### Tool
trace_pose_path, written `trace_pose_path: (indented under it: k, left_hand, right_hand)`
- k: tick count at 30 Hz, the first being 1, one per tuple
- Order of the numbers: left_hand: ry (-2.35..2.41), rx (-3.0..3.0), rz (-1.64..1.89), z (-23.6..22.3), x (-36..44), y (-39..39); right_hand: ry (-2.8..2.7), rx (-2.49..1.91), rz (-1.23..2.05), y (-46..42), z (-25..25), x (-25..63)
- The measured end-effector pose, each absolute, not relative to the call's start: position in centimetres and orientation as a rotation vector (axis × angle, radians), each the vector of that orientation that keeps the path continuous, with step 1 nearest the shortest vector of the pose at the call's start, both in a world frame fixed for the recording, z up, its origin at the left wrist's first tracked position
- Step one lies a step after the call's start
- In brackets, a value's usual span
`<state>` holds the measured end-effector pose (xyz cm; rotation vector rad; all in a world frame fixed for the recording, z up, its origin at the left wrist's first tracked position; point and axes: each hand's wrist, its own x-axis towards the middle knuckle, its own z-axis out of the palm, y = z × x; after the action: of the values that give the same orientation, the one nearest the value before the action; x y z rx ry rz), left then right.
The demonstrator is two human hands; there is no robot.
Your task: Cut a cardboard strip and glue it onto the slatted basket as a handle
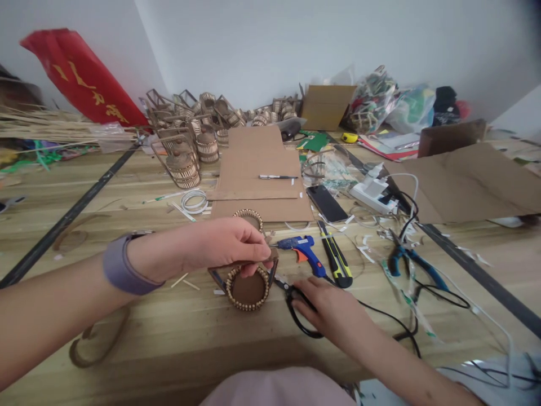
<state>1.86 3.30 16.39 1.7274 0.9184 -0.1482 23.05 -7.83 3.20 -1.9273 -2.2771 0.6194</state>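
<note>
My left hand (pixel 236 245) is closed in a pinch at the brown handle frame (pixel 274 260) of a small round bamboo basket (pixel 249 304). The basket's beaded-looking rim faces up, and part of the frame is hidden behind my fingers. To the right, my right hand (pixel 323 304) has its fingers curled over the black handles of a pair of scissors (pixel 301 321), whose blades point towards the basket. A second round bamboo piece (pixel 249 217) stands just behind my left hand. The blue glue gun (pixel 302 248) lies close by, its nozzle near my left fingertips.
A yellow-black utility knife (pixel 337 259), a phone (pixel 326 204) and blue-handled pliers (pixel 416 265) lie to the right. Beyond are a cardboard sheet (pixel 257 163) with a pen (pixel 278 177), a power strip (pixel 374 194) and several finished baskets (pixel 183 169). Cables trail at right.
</note>
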Motion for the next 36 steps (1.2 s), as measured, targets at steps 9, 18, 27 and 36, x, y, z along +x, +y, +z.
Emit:
trace_pose_path:
  k: [9, 18, 27, 36]
  left_hand:
    - [0.861, 1.684, -0.179, 15.9, 1.8, 3.6]
    - [1.068, 2.286, -0.097, 16.6, 0.8, 1.4]
    - [1.114, 2.422, -0.053, 16.1, 1.2, 0.5]
    - [1.153, 2.406, 0.265, 14.6, 0.5, -1.1]
  right_hand:
    - [-1.972, -1.232, 0.517, -4.9, 9.7, 20.3]
    - [-2.013, -1.223, 0.432, -4.2, 9.8, 19.9]
    - [-2.034, -1.233, 0.436, -4.2, 9.8, 20.1]
    - [-1.998, -1.23, 0.503, -4.5, 10.0, 20.3]
